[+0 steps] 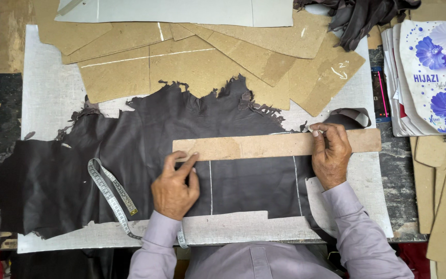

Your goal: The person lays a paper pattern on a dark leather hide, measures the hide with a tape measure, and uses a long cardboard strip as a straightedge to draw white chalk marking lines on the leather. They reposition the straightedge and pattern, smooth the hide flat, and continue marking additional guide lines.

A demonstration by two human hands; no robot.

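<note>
Stack of flat white packages (429,77) at counter's right edge, top one printed with blue-purple flowers. Just left of stack, narrow dark strip (379,95) with pink marks, possibly screen; cannot tell.

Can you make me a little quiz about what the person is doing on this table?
1. True or false: the left hand presses flat on the long cardboard strip.
2. What does the right hand pinch at the strip's top edge? A) scissors B) a small white marker, maybe chalk C) a hammer
3. What lies under the strip?

Key:
1. True; its fingers rest on the strip's left end.
2. B.
3. A dark leather hide with white lines drawn on it; a measuring tape lies across the hide beside the left hand.
</note>
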